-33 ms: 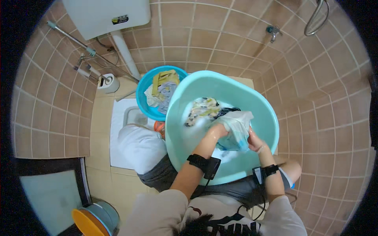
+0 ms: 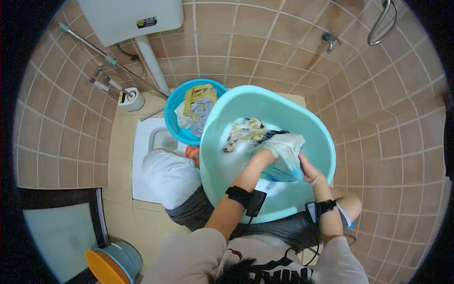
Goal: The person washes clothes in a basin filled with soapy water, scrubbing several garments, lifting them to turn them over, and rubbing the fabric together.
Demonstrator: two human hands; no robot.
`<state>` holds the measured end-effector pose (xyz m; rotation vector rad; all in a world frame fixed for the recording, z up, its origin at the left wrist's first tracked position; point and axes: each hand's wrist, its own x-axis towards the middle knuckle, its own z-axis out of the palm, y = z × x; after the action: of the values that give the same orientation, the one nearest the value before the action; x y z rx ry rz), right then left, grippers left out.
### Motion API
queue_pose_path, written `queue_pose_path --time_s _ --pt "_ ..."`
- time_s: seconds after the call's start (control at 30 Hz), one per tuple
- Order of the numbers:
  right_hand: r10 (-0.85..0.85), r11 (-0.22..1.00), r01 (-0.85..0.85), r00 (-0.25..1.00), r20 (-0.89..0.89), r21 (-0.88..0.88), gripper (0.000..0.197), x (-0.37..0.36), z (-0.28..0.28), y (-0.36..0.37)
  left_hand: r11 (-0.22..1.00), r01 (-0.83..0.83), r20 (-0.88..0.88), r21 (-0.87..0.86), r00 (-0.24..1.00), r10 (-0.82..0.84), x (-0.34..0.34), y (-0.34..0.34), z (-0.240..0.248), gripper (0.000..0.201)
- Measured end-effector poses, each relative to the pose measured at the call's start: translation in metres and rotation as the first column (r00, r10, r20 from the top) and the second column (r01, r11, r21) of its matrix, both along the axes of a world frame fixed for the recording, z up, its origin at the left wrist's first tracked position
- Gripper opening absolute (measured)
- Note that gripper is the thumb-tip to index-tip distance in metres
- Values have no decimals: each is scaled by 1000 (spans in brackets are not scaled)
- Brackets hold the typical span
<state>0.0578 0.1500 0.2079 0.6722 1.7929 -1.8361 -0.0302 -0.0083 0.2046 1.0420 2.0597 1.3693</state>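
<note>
The left hand [image 2: 265, 156] holds a pale cloth [image 2: 287, 154] (its fingers are hidden). The right hand [image 2: 309, 172] grasps the cloth's edge, over the tub [image 2: 279, 108].

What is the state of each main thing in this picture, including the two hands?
Pale cloth: bunched, between the hands, over the tub
Left hand: at the cloth, fingers hidden
Right hand: against the cloth's right side
Large tub: upright, holding laundry and sudsy water
Patterned cloth: crumpled, lying in the suds
Blue basin: holding heaped laundry
Wall tap: no stream visible
Orange basin: tilted
</note>
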Motion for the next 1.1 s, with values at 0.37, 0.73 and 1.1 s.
queue_pose_path --time_s 0.37,0.73,1.1 --pt "-314 882 472 580 -751 -4 8 -25 164 38 855 -20 -48 -519 999 -6 39 30 -147 32" --pt "623 651 -429 773 -119 626 59 -23 -4 38 956 -270 961 112 274 -35 28 33 -101 31" --pt "472 707 -501 860 195 499 33 -67 -125 78 851 -381 140 -362 880 453 -12 -23 -95 35"
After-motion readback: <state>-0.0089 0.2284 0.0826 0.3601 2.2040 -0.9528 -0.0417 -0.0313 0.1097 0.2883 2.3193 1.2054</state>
